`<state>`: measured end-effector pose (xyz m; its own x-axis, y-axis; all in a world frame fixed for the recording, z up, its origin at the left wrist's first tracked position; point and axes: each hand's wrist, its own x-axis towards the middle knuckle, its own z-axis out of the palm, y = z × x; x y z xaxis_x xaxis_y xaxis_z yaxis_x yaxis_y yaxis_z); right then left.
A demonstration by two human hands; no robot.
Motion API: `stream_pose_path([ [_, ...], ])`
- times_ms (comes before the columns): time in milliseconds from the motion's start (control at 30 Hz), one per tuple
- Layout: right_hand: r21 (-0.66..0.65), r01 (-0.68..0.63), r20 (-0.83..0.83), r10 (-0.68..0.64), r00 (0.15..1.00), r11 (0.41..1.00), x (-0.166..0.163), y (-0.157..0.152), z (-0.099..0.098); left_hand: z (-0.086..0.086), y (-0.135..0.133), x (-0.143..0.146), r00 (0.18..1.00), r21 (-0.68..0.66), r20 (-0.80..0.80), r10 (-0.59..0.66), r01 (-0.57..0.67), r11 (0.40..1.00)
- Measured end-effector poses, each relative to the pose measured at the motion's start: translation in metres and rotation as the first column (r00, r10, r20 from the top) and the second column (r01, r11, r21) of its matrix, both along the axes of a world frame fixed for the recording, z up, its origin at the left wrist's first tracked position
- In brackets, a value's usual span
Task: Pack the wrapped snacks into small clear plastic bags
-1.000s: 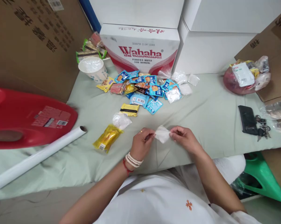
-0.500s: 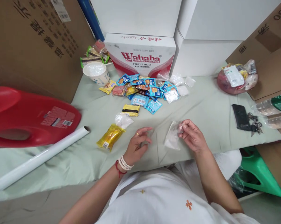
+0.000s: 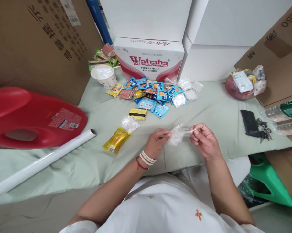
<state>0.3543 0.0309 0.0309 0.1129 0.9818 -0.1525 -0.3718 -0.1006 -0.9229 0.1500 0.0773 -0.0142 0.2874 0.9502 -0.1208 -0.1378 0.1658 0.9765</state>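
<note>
Between my hands a small clear plastic bag (image 3: 178,136) is held just above the cloth-covered surface. My left hand (image 3: 158,142) pinches its left edge, and my right hand (image 3: 205,139) grips the other end with thumb and fingers. To the left of my left hand lie a yellow snack packet (image 3: 116,141) and a folded clear bag (image 3: 130,124). Beyond them is a yellow packet with a black stripe (image 3: 137,114). A pile of blue, red and yellow snack packets (image 3: 147,104) lies farther back, with several clear bags (image 3: 190,95) at its right.
A Wahaha water carton (image 3: 149,61) stands behind the pile, beside a paper cup (image 3: 102,81). On the left are a red plastic jug (image 3: 39,126) and a white roll (image 3: 51,158). A red bowl (image 3: 233,90), a black phone (image 3: 249,122) and keys (image 3: 265,131) sit at the right.
My left hand has moved right and closed on the plastic bag, which now stretches between both hands. It was loose-fingered and apart from the bag before.
</note>
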Motion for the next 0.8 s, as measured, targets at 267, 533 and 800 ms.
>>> stream_pose_path([
  [267, 0.074, 0.173, -0.09, -0.166, 0.982, 0.982, 0.021, -0.01, -0.006, 0.005, 0.008, -0.017, 0.949, -0.219, 0.112, 0.294, -0.265, 0.939],
  [533, 0.061, 0.087, -0.112, -0.08, 0.991, 0.994, 0.045, -0.004, 0.022, 0.045, 0.03, -0.04, 0.884, -0.287, 0.449, 0.13, 0.005, 0.958],
  [800, 0.111, 0.083, -0.068, -0.076, 0.995, 0.99, 0.032, 0.042, 0.023, 0.019, 0.04, -0.034, 0.993, -0.479, 0.025, 0.119, -0.093, 0.873],
])
